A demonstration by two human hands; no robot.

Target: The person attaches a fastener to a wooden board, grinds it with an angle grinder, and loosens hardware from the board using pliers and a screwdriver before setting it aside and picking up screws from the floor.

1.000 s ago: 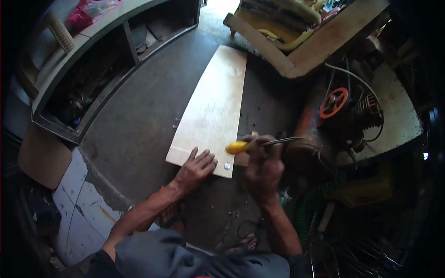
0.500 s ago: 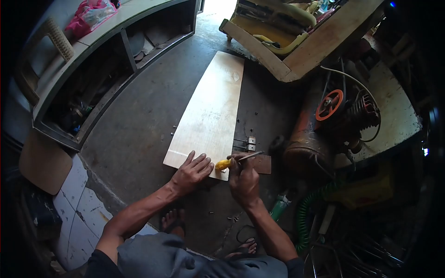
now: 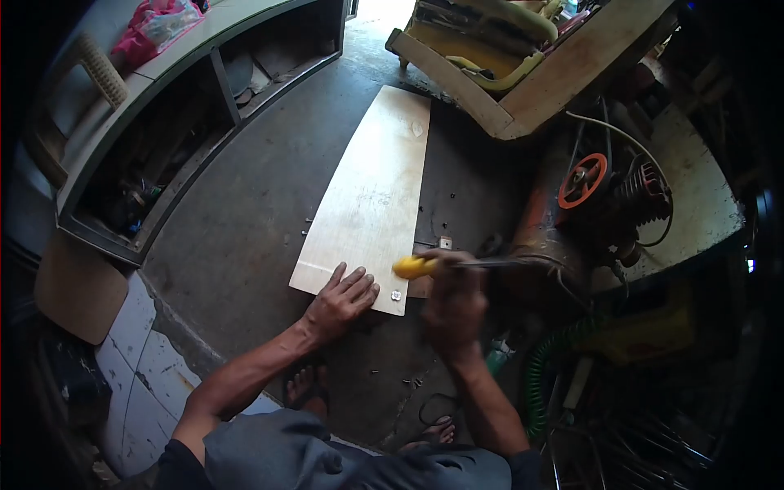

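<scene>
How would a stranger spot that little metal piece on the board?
Find the long pale board. At its near end, look in the corner to the right of the left hand. The metal piece is small and silvery, unlike the yellow handle close by.

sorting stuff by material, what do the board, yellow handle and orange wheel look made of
Board: wood, perhaps plywood, seemingly bare; pale surface with a knot-like mark near the far end. Yellow handle: probably plastic; bright, even colour, though blur hides the finish. Orange wheel: likely painted metal, from its coloured rim on dark machinery; unsure.
</scene>
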